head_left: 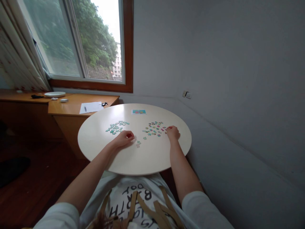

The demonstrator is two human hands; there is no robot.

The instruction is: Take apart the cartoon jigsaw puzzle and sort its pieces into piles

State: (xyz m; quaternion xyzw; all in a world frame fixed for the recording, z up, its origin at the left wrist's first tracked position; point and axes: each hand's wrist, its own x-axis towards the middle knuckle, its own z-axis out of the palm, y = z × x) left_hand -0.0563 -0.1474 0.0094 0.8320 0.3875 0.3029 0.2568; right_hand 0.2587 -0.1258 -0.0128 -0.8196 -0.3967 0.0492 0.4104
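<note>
On the round white table, small jigsaw puzzle pieces lie in two loose groups. The left group of green puzzle pieces sits just beyond my left hand, whose fingers are curled inward; anything inside them is hidden. A mixed-colour group of puzzle pieces spreads at the right. At its right edge, my right hand has its fingers pinched together on a puzzle piece, mostly covered by the fingertips. Between the hands lie a few separate pieces, among them a pale puzzle piece and a greenish puzzle piece.
A small blue picture card lies at the table's far side. Behind on the left, a wooden desk carries a paper sheet, keys and a white plate. A grey wall stands close on the right.
</note>
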